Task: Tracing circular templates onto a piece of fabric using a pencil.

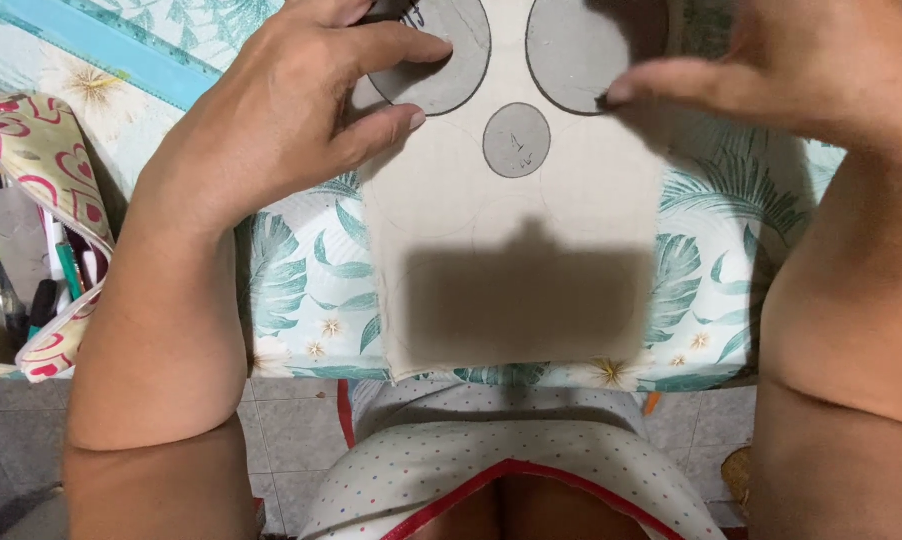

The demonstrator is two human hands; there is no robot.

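While the left hand [281,110] presses its fingertips on a large grey paper circle [441,60], its thumb lies just below that circle on the beige fabric [511,230], so the fingers are spread flat and not closed around anything. The right hand [771,70] stretches one finger to the lower edge of a second large grey circle [581,50] and touches it with the tip — its other fingers are blurred, and I cannot tell if they hold something. Between the two hands, a little lower, a small grey circle [517,140] lies on the same fabric, apart from both fingers. The fabric hangs down toward the person, with a dark shadow on its lower half. Under it is a cloth with green leaf print [301,290]. Beyond the left forearm stands an open pencil case [41,160] with red hearts — pens are inside.
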